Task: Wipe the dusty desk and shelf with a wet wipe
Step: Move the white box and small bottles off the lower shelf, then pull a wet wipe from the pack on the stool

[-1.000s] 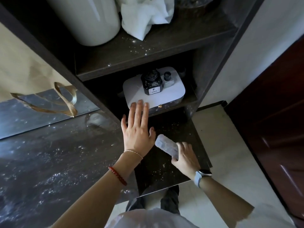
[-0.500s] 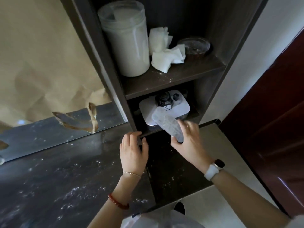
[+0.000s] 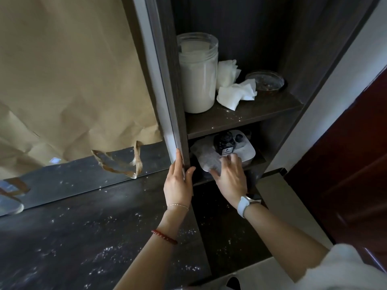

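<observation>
The dark desk is speckled with white dust. The upper shelf board is dusty as well. My left hand grips the front edge of the shelf's upright side panel, fingers on its left face and thumb on its right. My right hand holds a greyish wet wipe pack inside the lower shelf compartment, right against a white box. Crumpled white wipes lie on the upper shelf.
A tall white jar and a glass dish stand on the upper shelf. A black bottle sits on the white box. Brown paper covers the mirror behind the desk. A dark red door is at the right.
My right hand carried the wipe pack up from the low dusty surface into the lower shelf compartment. My left hand slid from the desk's back edge onto the upright panel.
</observation>
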Demonstrator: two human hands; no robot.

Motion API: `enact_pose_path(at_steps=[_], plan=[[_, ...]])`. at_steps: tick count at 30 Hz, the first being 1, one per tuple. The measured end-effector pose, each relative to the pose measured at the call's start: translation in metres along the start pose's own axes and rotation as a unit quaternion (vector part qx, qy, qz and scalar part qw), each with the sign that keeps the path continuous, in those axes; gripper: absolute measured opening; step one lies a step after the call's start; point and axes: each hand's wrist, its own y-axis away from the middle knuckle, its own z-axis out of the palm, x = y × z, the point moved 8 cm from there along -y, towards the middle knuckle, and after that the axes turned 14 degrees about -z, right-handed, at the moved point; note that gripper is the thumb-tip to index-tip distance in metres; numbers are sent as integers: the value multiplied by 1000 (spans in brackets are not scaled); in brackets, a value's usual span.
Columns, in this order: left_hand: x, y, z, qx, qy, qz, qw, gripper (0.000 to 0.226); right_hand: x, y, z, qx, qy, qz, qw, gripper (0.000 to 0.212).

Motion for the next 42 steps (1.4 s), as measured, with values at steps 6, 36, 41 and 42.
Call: enact_pose_path(at_steps=[6,36,41,42], plan=[[-4,0,1,-13,-9,-9,1000,61,-7,3,-6,7,-3,-18,1000,37],[38,336,191,-482,-243,390,746,42,70,509,-116,121,-6,588,799,33],[40,505,185,-573,-227,528,585,44,-5,646,-148,223,26,727,649,32],[36,535,179,-583,-229,551,551,44,-18,669,-153,242,34,745,621,32]])
